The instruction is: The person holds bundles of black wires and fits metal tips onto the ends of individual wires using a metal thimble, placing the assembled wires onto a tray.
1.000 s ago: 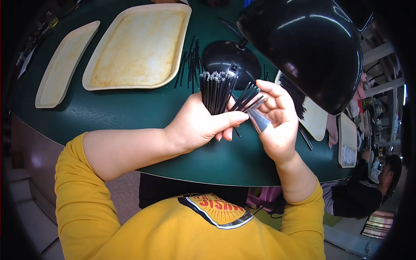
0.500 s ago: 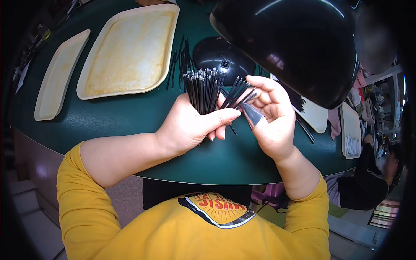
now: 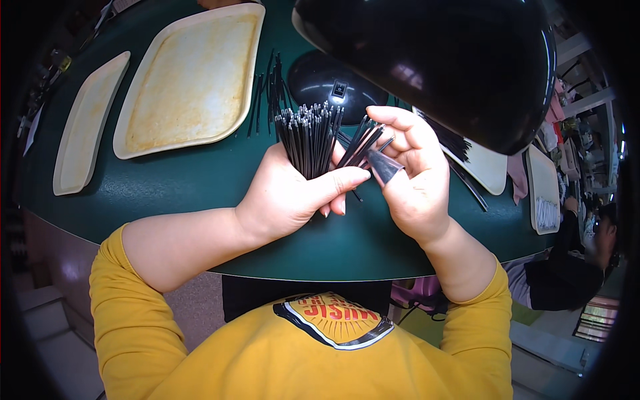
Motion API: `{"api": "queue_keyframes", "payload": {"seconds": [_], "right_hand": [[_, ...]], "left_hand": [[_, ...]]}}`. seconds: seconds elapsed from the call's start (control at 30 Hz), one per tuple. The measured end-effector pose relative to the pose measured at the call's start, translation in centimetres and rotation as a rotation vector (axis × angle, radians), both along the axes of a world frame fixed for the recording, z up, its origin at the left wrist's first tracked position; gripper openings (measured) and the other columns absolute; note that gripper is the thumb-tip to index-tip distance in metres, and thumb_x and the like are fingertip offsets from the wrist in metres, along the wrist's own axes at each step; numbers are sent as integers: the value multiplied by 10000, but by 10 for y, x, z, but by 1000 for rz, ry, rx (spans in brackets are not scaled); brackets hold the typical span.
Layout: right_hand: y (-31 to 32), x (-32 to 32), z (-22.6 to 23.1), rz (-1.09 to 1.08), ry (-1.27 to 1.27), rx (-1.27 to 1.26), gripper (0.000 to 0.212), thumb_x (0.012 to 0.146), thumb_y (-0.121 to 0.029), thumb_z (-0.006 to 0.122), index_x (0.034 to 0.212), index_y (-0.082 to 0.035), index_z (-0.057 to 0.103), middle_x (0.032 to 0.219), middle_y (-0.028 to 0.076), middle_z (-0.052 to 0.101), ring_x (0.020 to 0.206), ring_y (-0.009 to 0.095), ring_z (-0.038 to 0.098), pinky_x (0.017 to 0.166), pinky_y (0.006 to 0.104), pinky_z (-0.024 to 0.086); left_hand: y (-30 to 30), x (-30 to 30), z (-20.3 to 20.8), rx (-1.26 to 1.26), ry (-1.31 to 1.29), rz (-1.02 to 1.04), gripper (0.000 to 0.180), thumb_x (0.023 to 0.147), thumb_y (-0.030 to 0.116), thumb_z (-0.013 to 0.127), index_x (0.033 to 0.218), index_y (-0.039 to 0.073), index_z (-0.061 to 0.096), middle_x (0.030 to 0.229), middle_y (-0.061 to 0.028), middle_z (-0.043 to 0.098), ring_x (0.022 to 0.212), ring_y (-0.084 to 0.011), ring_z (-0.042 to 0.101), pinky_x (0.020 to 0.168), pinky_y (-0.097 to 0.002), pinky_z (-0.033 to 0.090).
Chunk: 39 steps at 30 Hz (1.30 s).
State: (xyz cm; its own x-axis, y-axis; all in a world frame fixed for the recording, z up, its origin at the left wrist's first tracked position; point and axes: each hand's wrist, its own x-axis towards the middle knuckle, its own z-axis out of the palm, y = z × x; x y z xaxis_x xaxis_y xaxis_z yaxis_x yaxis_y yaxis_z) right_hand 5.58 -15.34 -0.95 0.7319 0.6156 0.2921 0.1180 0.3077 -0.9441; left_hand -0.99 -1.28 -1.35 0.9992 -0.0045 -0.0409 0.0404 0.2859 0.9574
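Observation:
My left hand (image 3: 293, 195) grips a thick bundle of thin black sticks (image 3: 308, 137), held upright with the tips fanned out. My right hand (image 3: 417, 175) holds a smaller bunch of the same black sticks (image 3: 363, 145) together with a small clear plastic sleeve (image 3: 385, 167) pinched between thumb and fingers. The two hands touch at the fingertips above the dark green table (image 3: 200, 180). A few loose black sticks (image 3: 267, 87) lie on the table just beyond the bundle.
Two cream trays lie at the far left, a large one (image 3: 190, 77) and a narrow one (image 3: 87, 123). A black lamp shade (image 3: 440, 60) hangs over the right side, its round base (image 3: 330, 80) behind my hands. More trays (image 3: 543, 190) and sticks sit at right; another person (image 3: 577, 260) is beside the table.
The view has shifted a little toward the table. My hands stay together; the right fingers have worked the small bunch and sleeve closer to the left thumb.

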Motion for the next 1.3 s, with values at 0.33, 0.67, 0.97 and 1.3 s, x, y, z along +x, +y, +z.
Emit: {"api": "queue_keyframes", "payload": {"seconds": [0.33,0.67,0.97,1.3], "right_hand": [[-1,2,-1,7,-104,-17,255,719,62,459,951,53,352,889,146,499,830,166,523,743,262,433],[4,-1,1,9,-105,-18,280,722,46,457,984,59,358,856,116,494,790,140,516,720,245,433],[-4,13,-3,-66,-3,76,131,799,-42,449,897,30,400,843,162,537,767,159,553,718,252,442],[-10,8,5,-100,-177,-104,156,785,-40,378,904,46,432,813,105,553,714,119,539,667,222,433]], "left_hand": [[2,1,-3,0,-1,-16,90,746,93,573,690,41,524,522,-1,506,437,-40,458,408,-145,351],[2,-1,-1,78,-25,-12,107,770,76,539,690,22,492,521,-30,498,421,-62,456,391,-149,341],[7,-3,3,-95,72,-84,109,744,86,572,670,23,522,506,-15,497,411,-49,452,383,-151,341],[3,-5,7,-46,123,-139,115,740,73,569,645,26,525,497,-13,502,401,-40,438,383,-145,329]]}}
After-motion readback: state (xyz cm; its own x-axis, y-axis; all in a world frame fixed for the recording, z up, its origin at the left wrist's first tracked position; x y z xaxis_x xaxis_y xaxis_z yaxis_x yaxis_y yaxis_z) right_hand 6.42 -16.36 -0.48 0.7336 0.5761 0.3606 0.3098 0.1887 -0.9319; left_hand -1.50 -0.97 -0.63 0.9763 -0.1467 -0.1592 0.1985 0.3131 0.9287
